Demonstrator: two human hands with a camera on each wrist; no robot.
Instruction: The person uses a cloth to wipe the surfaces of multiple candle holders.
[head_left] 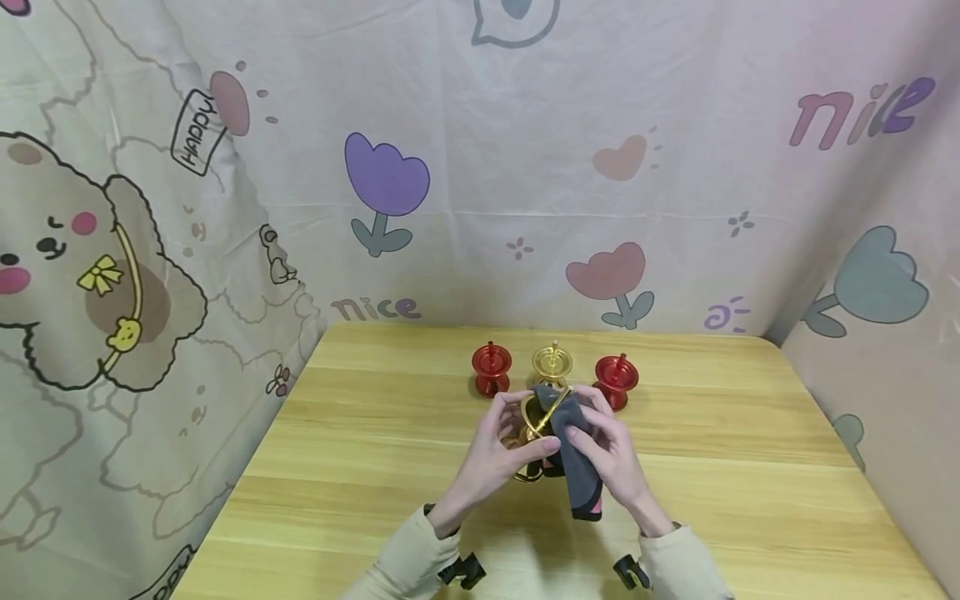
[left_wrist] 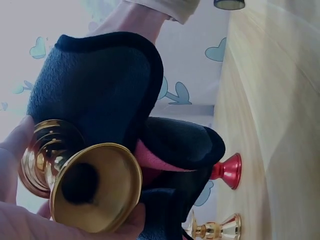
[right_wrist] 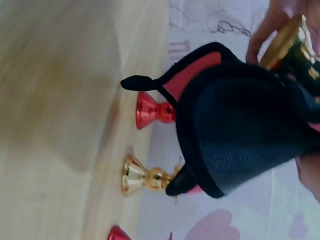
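My left hand [head_left: 486, 458] grips a gold candle holder [head_left: 528, 435], a spiked dish on a flared foot, tilted above the table. In the left wrist view its hollow foot [left_wrist: 122, 185] faces the camera, with fingers around the rim. My right hand [head_left: 619, 462] holds a dark grey cloth [head_left: 576, 462] with black edging and a pink underside, the thumb pressing on it. The cloth lies against the upper dish and spike, covering part of the holder. Folds of the cloth [right_wrist: 240, 125] hang loose in the right wrist view and hide most of the right fingers.
Behind the hands, three more candle holders stand in a row: a red one [head_left: 492, 371] at left, a gold one [head_left: 552, 362] in the middle and another red one [head_left: 617, 379] at right. The wooden table [head_left: 360, 458] meets a printed curtain [head_left: 480, 275] at its back edge.
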